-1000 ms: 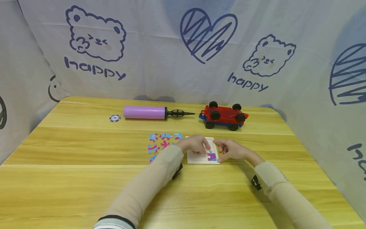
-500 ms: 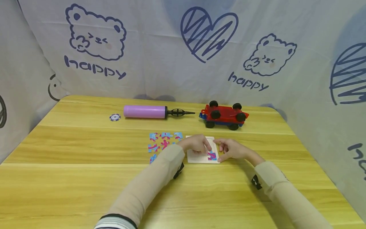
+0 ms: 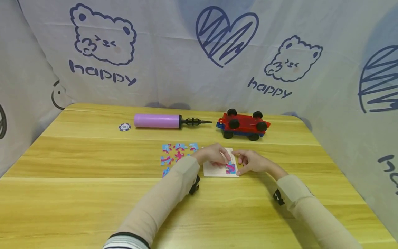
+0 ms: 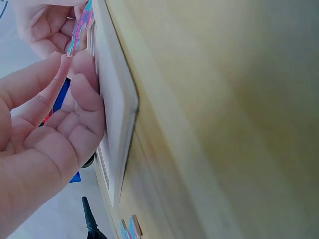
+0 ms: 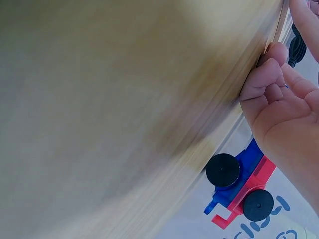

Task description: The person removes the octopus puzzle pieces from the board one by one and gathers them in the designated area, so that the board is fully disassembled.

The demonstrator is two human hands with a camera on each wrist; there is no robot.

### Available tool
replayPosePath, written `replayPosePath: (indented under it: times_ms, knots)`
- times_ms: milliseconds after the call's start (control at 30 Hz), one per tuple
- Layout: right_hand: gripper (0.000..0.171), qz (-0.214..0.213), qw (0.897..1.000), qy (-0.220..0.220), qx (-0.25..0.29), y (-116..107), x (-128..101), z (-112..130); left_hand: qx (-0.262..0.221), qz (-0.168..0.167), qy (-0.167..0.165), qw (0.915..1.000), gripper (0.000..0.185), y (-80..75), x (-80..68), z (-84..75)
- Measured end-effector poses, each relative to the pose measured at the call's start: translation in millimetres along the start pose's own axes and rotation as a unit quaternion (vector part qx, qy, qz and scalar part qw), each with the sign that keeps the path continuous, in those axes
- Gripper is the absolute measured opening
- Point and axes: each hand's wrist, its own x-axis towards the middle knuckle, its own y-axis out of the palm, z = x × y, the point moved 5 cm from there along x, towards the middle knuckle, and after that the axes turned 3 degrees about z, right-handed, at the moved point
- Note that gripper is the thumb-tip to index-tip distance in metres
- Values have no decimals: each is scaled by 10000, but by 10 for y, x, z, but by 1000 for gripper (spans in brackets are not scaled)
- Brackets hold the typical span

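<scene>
My left hand [image 3: 216,154] reaches over a pale puzzle tray [image 3: 212,171], its thumb and index finger pinching the edge of a pink-and-blue puzzle piece [image 4: 79,31]. In the left wrist view that piece slants, the pinched end raised off the tray. From above, the piece [image 3: 230,169] is at the tray's lower right corner. My right hand [image 3: 253,162] holds the tray's right side, index finger at the top corner and thumb near the bottom one; its other fingers are curled in. Left of the tray lie several loose puzzle pieces [image 3: 179,156], partly hidden by my left forearm.
Behind the tray, a purple hand pump [image 3: 157,121] lies with its black nozzle pointing right. A red and blue toy car [image 3: 245,123] rests wheels-up at the back right. A poker chip [image 3: 124,127] lies left of the pump. Printed cloth [image 3: 174,52] hangs behind the wooden table [image 3: 93,204].
The left fingertips, earlier extended down at the puzzle piece, have drawn together and up slightly and now pinch its upper edge. The right hand stays at the tray's side.
</scene>
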Motion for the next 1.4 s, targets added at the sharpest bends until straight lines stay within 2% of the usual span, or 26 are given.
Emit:
replayPosePath:
  times_ms: [500, 1033, 1400]
  knots:
    - [73, 12, 10000, -11, 26, 6, 1, 16, -661, -181, 20, 9976, 16, 27, -26, -42]
    - [73, -4, 9999, -26, 102, 13, 13, -5, -1014, -314, -125, 9943, 16, 21, -62, -33]
    - [71, -29, 10000, -13, 6, 7, 9, -1, -987, -385, -203, 9942, 14, -74, -126, 17]
